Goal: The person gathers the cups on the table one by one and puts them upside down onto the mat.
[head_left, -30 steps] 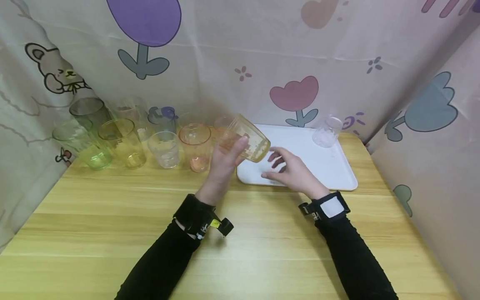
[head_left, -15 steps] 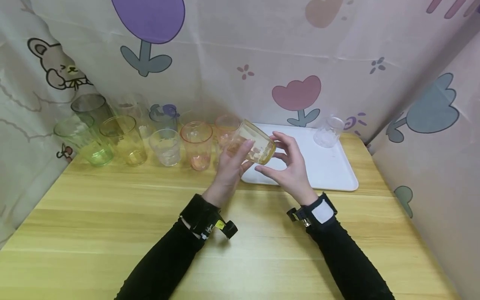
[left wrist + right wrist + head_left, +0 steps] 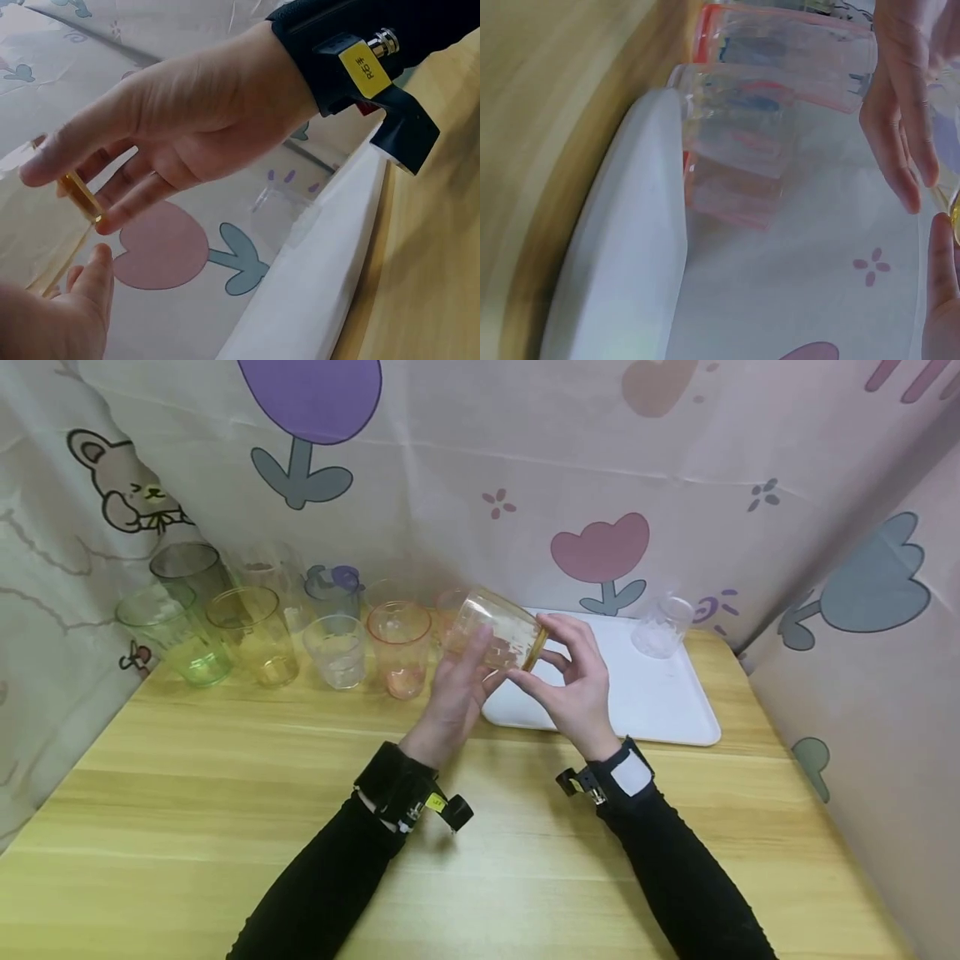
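I've cup (image 3: 504,628) ctr frame, axis sloping down-right; L fingers (image 3: 474,653) grip its left end, R fingers (image 3: 566,630) pinch right.

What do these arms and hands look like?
The left hand and right hand are bare, beyond long black sleeves. Black wrist straps each bear a small black gadget with a yellow label. The right strap also shows a white patch.

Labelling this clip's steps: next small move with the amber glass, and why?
Probably ease the left hand off the amber glass: the right hand pinches its base end, and the white tray, with one clear glass on it, lies on that side.
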`<state>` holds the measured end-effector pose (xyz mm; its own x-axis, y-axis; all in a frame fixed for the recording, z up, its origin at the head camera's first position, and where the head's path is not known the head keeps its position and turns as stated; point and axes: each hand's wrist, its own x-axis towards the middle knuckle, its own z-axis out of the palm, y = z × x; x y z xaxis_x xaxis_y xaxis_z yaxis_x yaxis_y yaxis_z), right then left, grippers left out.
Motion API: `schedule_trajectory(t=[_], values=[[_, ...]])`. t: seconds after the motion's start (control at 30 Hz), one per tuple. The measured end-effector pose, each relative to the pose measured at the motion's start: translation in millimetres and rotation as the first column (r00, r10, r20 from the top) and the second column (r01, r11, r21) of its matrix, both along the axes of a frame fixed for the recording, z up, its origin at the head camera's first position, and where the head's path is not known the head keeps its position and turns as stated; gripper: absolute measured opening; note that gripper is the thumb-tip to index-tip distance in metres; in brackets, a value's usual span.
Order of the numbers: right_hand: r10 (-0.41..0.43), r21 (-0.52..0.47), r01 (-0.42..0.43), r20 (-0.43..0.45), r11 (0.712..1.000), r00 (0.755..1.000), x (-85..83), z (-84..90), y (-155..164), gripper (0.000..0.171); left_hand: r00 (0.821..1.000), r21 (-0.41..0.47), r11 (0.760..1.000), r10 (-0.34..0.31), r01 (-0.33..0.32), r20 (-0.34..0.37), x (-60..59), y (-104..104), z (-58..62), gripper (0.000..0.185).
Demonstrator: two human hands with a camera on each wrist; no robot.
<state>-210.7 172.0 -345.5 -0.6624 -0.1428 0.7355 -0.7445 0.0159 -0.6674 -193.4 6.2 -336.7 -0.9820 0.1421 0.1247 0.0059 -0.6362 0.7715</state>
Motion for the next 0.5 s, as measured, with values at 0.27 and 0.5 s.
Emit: schedule_trajectory(t=[0.27, 0.5], values=[[0.047, -0.17, -0.041, 0.033, 0.985, 0.998, -6.5, 15.3, -3, 0.072, 0.996, -0.099, 0.995, -0.022, 0.014, -0.081, -3.6, -4, -4.1, 0.077], [-0.006, -0.332, 0.026, 0.062, 0.943, 0.998, -11.9, 41.6, 14, 0.061, 0.982, -0.438, 0.889, 0.059, -0.134, -0.181, -4.4, -5, -8.5, 0.045]])
